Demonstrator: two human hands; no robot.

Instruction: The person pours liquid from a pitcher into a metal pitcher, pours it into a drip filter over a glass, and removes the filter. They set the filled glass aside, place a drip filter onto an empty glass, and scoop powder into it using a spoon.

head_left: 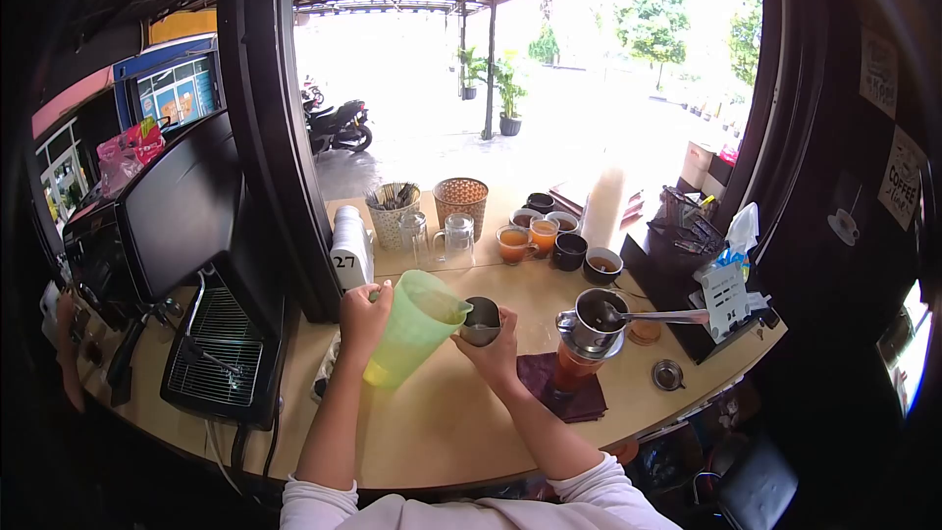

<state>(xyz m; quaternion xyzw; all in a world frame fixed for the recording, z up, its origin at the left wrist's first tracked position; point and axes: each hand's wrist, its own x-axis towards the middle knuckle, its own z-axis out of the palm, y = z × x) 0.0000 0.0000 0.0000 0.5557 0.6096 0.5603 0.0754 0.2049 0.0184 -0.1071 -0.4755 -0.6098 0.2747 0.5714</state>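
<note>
My left hand (365, 312) is closed round the handle of a translucent green pitcher (407, 334), tilted to the right. The pitcher's spout meets the rim of a small metal cup (481, 322), gripped by my right hand (494, 348). Whether liquid is flowing between them is too small to tell. Right of my right hand, a metal drip filter (592, 336) sits on a glass (572, 370) of reddish-brown drink. A spoon (667, 316) rests in the filter, its handle pointing right. Under the glass lies a folded dark cloth (594, 402).
Several cups of drink (513, 243) stand at the back beside a stack of plastic cups (603, 206). Upturned glass mugs (456, 238) and two woven baskets (461, 201) are behind the pitcher. A coffee machine (221, 334) occupies the left; a small metal lid (667, 374) lies right.
</note>
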